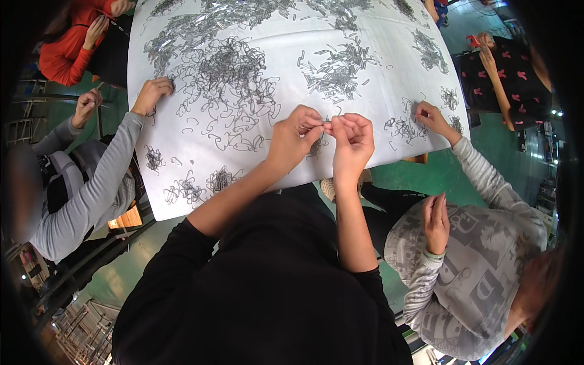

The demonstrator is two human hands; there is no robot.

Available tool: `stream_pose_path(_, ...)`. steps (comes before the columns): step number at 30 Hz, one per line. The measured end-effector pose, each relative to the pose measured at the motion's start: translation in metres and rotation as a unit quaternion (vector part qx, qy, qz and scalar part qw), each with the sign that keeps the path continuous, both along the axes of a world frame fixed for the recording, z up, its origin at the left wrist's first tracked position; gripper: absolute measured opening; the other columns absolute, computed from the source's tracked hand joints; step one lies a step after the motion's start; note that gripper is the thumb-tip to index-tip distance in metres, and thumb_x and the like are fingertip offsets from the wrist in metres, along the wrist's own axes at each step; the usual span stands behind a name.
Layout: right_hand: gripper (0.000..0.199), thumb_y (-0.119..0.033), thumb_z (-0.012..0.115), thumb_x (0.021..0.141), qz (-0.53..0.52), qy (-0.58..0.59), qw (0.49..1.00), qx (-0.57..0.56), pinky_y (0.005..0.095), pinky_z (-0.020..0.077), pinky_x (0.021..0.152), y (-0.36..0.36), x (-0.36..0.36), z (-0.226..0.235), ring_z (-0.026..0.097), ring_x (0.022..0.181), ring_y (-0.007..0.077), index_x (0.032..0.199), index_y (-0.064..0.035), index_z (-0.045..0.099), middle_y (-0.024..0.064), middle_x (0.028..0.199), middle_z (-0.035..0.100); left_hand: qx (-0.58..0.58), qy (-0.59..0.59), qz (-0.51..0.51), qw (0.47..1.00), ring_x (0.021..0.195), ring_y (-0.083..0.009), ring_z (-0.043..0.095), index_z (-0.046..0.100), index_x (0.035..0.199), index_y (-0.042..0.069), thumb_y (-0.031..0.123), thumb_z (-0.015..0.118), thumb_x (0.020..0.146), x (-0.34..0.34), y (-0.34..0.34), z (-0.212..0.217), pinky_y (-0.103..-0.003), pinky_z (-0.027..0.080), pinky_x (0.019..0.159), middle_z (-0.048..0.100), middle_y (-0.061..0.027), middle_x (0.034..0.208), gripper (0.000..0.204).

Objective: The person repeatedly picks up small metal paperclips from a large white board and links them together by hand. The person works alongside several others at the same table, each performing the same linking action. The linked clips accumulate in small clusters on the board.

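Observation:
My left hand (293, 139) and my right hand (354, 143) meet fingertip to fingertip over the near edge of the white-covered table. Each is closed in a pinch of thumb and forefinger. A small metallic piece (327, 123) shows between the fingertips, too small to name and partly hidden by them. Just below lies a small heap of dark bent wire pieces (314, 148), partly covered by my hands. Beyond my left hand spreads a large tangle of curved wire hooks (228, 73). Ahead of my right hand is a scatter of short, thin metal strips (334, 72).
More metal strips (213, 21) cover the table's far side. Small wire heaps lie at near left (185, 190) and right (404, 128). Grey-sleeved co-workers sit at both sides, one hand (155, 94) at the left edge, another (431, 115) at the right. Others are across.

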State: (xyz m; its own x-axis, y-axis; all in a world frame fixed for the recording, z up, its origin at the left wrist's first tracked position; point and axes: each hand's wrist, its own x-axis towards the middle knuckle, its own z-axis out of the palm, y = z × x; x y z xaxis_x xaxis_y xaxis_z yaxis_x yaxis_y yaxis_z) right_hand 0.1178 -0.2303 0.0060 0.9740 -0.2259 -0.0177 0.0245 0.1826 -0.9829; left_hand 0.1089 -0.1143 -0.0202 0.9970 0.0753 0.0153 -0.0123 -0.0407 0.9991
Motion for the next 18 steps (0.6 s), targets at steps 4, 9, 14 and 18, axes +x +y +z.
stream_pose_path(4, 0.016, 0.002, 0.062, 0.089, -0.041, -0.059, 0.997, -0.032, 0.0272, 0.0547, 0.074, -0.009, -0.004, -0.009, 0.066, 0.081, 0.0169, 0.100, 0.0021, 0.051, 0.0114, 0.092, 0.062, 0.148, -0.071, 0.018, 0.986, 0.081, -0.0166, 0.068, 0.062, 0.099, -0.001, 0.008, 0.068, 0.085, 0.017, 0.005, -0.042, -0.029, 0.054, 0.070, 0.070, -0.0104, 0.090, 0.018)
stream_pose_path(9, 0.015, 0.001, 0.063, 0.090, -0.048, -0.067, 0.995, -0.055, 0.0275, 0.0542, 0.074, -0.028, -0.003, -0.017, 0.067, 0.081, 0.0176, 0.098, 0.0012, 0.051, 0.0108, 0.092, 0.063, 0.330, -0.065, 0.068, 0.939, 0.078, -0.0240, 0.066, 0.067, 0.093, 0.003, 0.012, 0.069, 0.083, 0.084, 0.022, -0.095, -0.034, 0.053, 0.068, 0.068, -0.0123, 0.089, 0.014)
stream_pose_path(14, 0.014, 0.000, 0.063, 0.090, -0.030, -0.038, 0.996, -0.081, 0.0257, 0.0534, 0.073, -0.033, -0.003, -0.021, 0.067, 0.079, 0.0158, 0.097, 0.0009, 0.051, 0.0103, 0.091, 0.063, 0.388, -0.054, 0.087, 0.916, 0.083, -0.0280, 0.064, 0.069, 0.089, 0.007, 0.016, 0.070, 0.082, 0.128, 0.007, -0.108, -0.038, 0.052, 0.073, 0.066, -0.0103, 0.088, 0.012)
stream_pose_path(18, 0.014, -0.001, 0.063, 0.090, -0.004, -0.023, 0.995, -0.095, 0.0241, 0.0530, 0.071, -0.025, -0.005, -0.024, 0.066, 0.078, 0.0143, 0.097, 0.0007, 0.052, 0.0097, 0.091, 0.064, 0.450, -0.017, -0.007, 0.893, 0.084, -0.0277, 0.064, 0.069, 0.087, 0.010, 0.015, 0.069, 0.081, 0.142, 0.010, -0.106, -0.040, 0.052, 0.073, 0.065, -0.0081, 0.087, 0.007)
